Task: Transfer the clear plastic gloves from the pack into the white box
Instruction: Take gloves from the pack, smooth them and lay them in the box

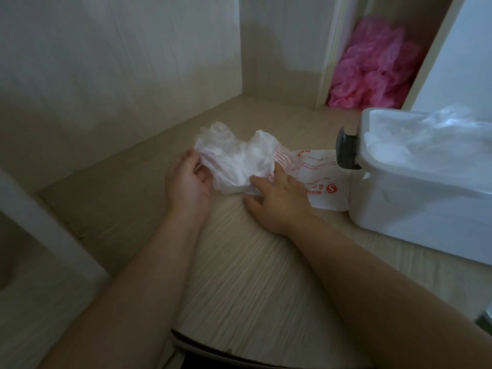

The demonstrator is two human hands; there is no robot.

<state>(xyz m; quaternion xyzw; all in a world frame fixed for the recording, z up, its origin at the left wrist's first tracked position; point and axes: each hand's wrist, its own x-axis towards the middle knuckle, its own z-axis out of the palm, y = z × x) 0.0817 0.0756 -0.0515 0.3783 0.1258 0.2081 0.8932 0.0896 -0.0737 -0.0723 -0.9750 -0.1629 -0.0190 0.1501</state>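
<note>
Pale wood shelf (239,262), ctr frame: left hand (187,182) grips glove wad (237,158), right hand (279,201) pinches it (over pack (322,182)); white box (399,209) at right.

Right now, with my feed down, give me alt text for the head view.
Both hands work a crumpled bunch of clear gloves half out of a red-printed pack on a pale wooden shelf: the left hand grips its left end, the right hand lies where gloves meet pack. The open white box, at right, already holds clear gloves.
</note>
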